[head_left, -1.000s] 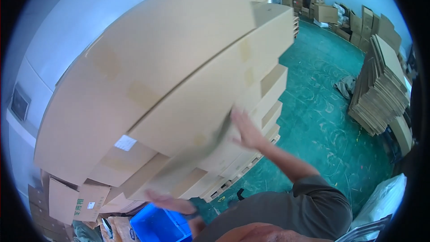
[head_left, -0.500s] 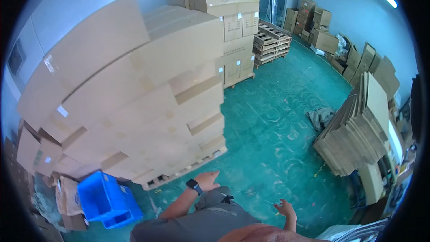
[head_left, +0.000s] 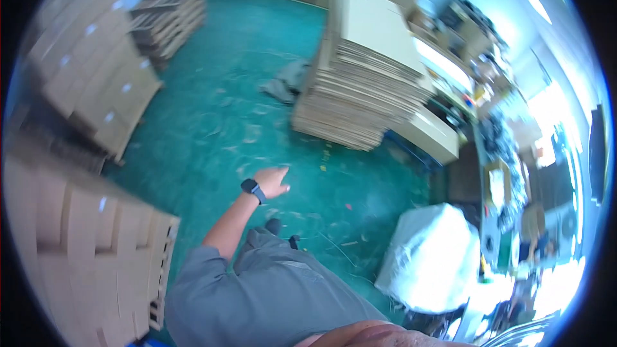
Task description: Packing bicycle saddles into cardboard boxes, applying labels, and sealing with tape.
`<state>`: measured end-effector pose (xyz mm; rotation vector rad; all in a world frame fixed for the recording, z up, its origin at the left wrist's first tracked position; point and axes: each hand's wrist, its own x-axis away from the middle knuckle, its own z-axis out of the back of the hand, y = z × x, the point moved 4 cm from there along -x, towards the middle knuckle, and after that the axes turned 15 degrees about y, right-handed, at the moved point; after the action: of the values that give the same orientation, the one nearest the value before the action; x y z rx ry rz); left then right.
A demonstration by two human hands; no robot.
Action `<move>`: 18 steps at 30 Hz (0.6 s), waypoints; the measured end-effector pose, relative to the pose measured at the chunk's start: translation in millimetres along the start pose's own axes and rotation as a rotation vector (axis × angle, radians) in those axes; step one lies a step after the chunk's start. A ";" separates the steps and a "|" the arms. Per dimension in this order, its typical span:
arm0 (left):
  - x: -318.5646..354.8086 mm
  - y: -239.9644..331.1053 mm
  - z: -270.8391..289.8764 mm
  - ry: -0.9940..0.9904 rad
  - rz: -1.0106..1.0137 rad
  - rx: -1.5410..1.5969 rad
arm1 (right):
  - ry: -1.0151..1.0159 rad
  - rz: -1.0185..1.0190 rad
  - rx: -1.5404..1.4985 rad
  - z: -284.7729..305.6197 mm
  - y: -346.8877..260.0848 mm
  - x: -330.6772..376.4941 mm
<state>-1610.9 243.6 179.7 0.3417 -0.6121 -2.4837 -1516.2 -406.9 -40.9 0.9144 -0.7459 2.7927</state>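
Observation:
My left hand, with a dark watch on its wrist, hangs over the green floor. It is empty, and its thumb stands apart from the fingers. Beyond it rises a tall stack of flattened cardboard, which the hand does not touch. A crumpled grey cloth lies at the stack's left foot. My right hand does not show.
Brown cartons are piled on a pallet at the near left, with more cartons behind them. Wooden pallets stand at the far left. A large white wrapped bundle sits at the right, beside a cluttered bench.
My view has swung to the right. The cardboard stack has come to the middle, and the white bundle and bench have come into sight. My right hand has gone out of view.

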 end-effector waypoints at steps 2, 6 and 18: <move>-135.4 90.3 -18.3 0.161 -0.184 0.024 | 0.078 -0.076 -0.087 21.8 18.6 3.7; -378.1 220.0 -75.4 0.518 -0.345 0.073 | 0.159 -0.118 -0.214 40.3 7.3 -25.5; -815.8 397.4 -221.1 0.454 0.011 -0.300 | 0.353 0.179 -0.318 262.8 54.9 -471.2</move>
<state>-686.2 335.6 273.3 0.7473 -0.0548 -2.3265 -1008.5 -560.2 -154.3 0.3039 -1.2075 2.7490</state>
